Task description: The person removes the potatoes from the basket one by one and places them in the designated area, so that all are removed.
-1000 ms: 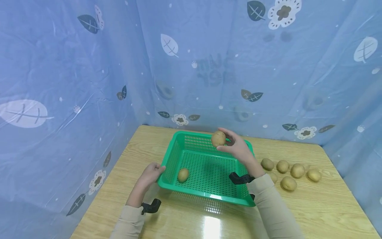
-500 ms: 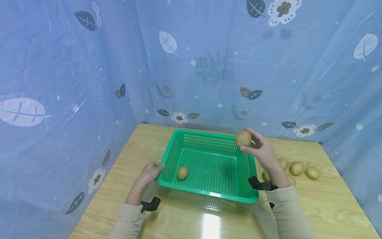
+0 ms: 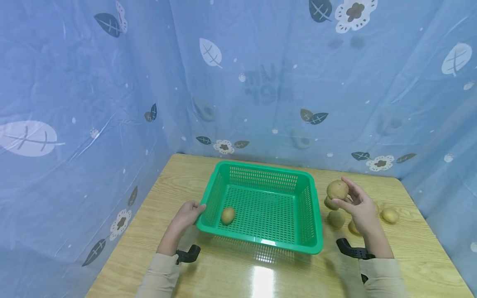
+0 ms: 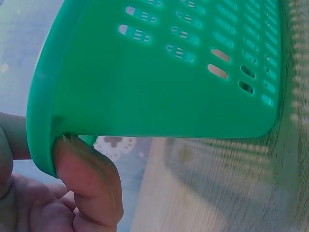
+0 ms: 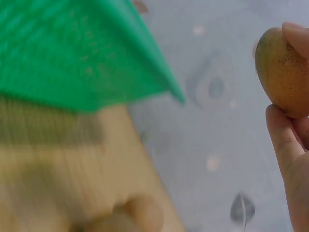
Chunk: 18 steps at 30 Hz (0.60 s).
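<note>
A green plastic basket (image 3: pixel 261 244) with slotted walls stands mid-table. My left hand (image 3: pixel 187 214) grips its left rim; in the left wrist view the fingers (image 4: pixel 87 179) curl under the rim edge. One potato (image 3: pixel 228 215) lies inside, at the near left of the basket floor. Right of the basket, my right hand (image 3: pixel 363 209) pinches another potato (image 3: pixel 337 190) between thumb and fingertips. In the right wrist view that held potato (image 5: pixel 282 72) is raised above the table, against the curtain.
Several loose potatoes (image 3: pixel 336 219) lie on the wooden table (image 3: pixel 417 256) beneath and around the right hand, partly hidden by it. One potato (image 3: pixel 390 215) sits farther right. A blue patterned curtain (image 3: pixel 261 82) hangs behind the table and along both sides.
My right hand has carried the potato rightward from over the basket to above the loose potatoes, and slightly down. The left hand keeps its grip on the rim.
</note>
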### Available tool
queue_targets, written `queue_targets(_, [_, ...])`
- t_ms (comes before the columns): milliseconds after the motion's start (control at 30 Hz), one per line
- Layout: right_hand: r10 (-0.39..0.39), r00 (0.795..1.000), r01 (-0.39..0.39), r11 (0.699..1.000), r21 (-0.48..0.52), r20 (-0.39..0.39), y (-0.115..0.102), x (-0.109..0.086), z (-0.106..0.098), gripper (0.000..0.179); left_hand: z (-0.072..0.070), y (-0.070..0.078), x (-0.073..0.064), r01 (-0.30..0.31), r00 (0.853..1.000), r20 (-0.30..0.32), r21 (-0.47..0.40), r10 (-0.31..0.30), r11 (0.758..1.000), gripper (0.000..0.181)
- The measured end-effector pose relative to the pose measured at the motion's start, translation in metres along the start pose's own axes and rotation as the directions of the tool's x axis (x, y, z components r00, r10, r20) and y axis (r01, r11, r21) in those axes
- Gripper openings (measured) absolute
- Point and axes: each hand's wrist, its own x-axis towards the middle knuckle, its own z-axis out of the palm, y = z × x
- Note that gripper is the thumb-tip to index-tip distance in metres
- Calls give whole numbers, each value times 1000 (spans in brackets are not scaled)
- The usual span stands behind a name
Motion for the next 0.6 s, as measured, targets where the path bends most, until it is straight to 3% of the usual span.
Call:
queue_targets(133, [59,995,-58,998,18,-80,15,-20,-24,71,0,0,0,-4,1000,3,-4,4,1000,30])
queue_targets(267, [141,972,-144,990,-4,-187,32,-42,-47,71,0,0,0,-7,1000,7,-1,7,1000,31])
queue_targets(400, [236,929,-243,970,9,-285,49,-59,-66,74,-1,1,0,-8,1000,5,5,8,1000,31])
queue_targets(600, [372,844,-390,920,34,-386,71,-74,-87,81,-2,1,1,-12,1000,7,12,12,1000,31])
